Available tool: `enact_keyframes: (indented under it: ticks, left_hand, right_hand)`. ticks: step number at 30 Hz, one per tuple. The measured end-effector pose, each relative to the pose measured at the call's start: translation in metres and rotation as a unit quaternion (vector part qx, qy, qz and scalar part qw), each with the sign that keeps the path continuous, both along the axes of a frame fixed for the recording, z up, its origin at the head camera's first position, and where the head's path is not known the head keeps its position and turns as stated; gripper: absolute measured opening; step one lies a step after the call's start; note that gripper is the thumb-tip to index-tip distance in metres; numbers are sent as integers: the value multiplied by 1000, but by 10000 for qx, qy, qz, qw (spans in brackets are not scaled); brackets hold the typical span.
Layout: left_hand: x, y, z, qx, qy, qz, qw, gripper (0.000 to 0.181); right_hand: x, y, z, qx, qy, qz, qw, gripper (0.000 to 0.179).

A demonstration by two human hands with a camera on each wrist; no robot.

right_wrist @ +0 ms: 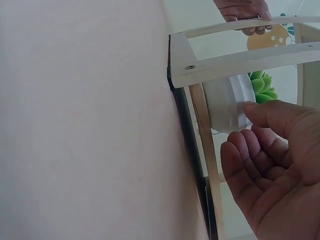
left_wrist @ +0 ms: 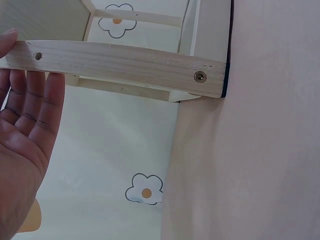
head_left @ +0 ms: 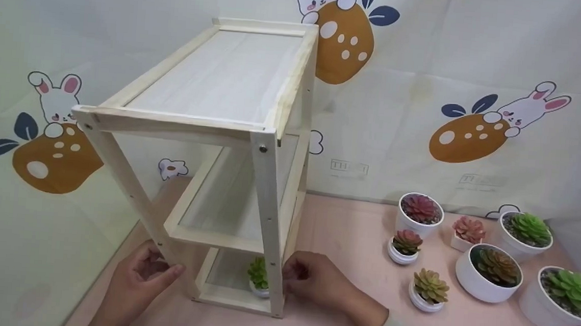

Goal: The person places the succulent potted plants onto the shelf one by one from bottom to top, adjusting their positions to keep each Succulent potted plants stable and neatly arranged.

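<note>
Placing the green succulent [head_left: 257, 271] on the bottom shelf [head_left: 232, 298] of the wooden rack [head_left: 215, 76] seems nearly done. The left hand [head_left: 131, 280] pinches a post [left_wrist: 125, 62]; the right hand [head_left: 320, 282], fingers relaxed, thumb at the pot [right_wrist: 225, 105], probably must next withdraw.

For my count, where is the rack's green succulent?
In the head view, the succulent sits on the bottom shelf, front right, near the right hand.

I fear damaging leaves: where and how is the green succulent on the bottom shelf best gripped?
Probably around the white pot, through the open right side of the wooden rack: the pot is upright, leaves above its rim, and the front right leg partly blocks the front.
</note>
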State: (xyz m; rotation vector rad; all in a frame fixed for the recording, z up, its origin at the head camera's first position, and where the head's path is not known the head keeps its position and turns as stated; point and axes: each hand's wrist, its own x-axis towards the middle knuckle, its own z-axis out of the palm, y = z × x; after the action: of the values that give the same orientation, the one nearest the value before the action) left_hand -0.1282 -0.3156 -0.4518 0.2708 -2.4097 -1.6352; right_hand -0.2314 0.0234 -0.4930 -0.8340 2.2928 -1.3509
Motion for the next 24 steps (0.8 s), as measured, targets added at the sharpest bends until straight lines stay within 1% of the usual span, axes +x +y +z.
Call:
enact_keyframes:
  ticks: [6,12,16,19,21,24]
  left_hand:
    - [-1,0,0,-56,-78,12,10000,47]
    - [0,-2,-2,-149,-181,45,9997,48]
    - [1,-1,-2,-37,-32,-2,10000,46]
    - [2,-1,-3,21,95,-25,9999,44]
    - [2,-1,-3,6,110,-25,9999,43]
    - [1,-1,-2,-42,43,-22,10000,44]
  right_hand:
    - [3,4,4,-20,124,-86,9999,11]
    - [7,11,12,-112,458,-181,9987,11]
    - [13,20,19,-270,621,-259,9974,13]
    - [18,28,23,-446,604,-299,9967,15]
    - [22,34,25,-566,651,-330,9957,18]
    - [27,47,28,-812,812,-373,9927,21]
